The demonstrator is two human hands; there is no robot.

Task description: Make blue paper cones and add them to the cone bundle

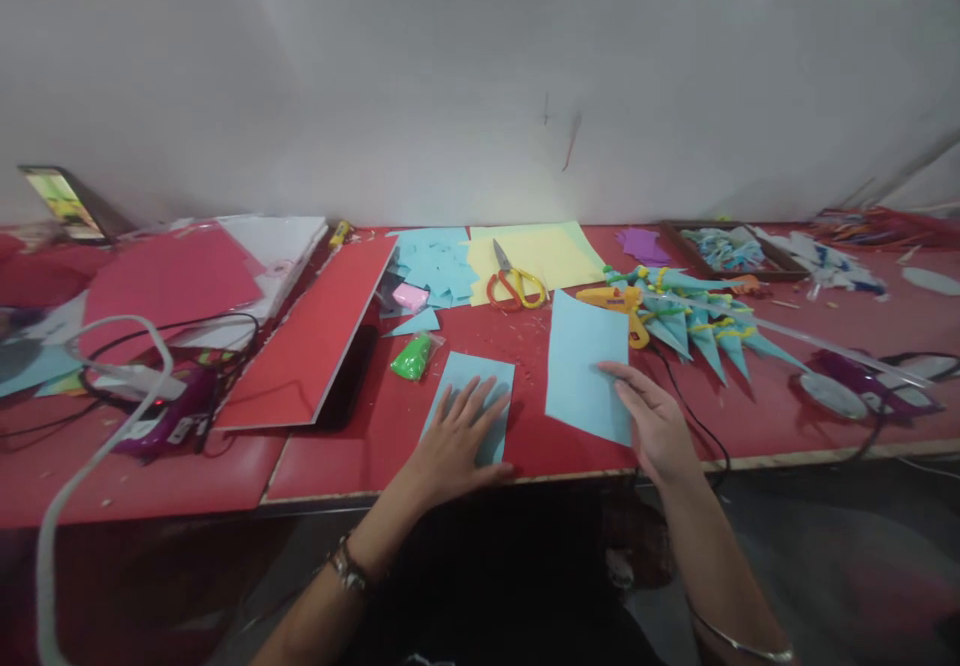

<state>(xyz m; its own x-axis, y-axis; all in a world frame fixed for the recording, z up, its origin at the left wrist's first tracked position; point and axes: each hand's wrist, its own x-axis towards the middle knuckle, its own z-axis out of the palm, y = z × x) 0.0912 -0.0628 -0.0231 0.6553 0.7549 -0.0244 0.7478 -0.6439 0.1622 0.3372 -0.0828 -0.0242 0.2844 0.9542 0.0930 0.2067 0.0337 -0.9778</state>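
My left hand (457, 441) lies flat with spread fingers on a light blue paper sheet (471, 368) near the front edge of the red table. A second light blue sheet (587, 364) is pinched at its right edge between the thumb and fingers of my right hand (654, 421). Just behind that sheet is a yellow-orange glue gun (611, 298), its body partly beside blue paper cones (679, 326) with yellow trim. Scissors (514, 281) with red and yellow handles rest on pale yellow paper (570, 251). A green packet (411, 358) sits behind my left hand.
A raised red board (311, 336) slants at the left, near purple devices (176, 411) with cables and a white cord. Blue cut pieces (442, 256) lie at the back. A wooden tray (671, 246) and a long clear stick with a white oval end (832, 394) are at the right.
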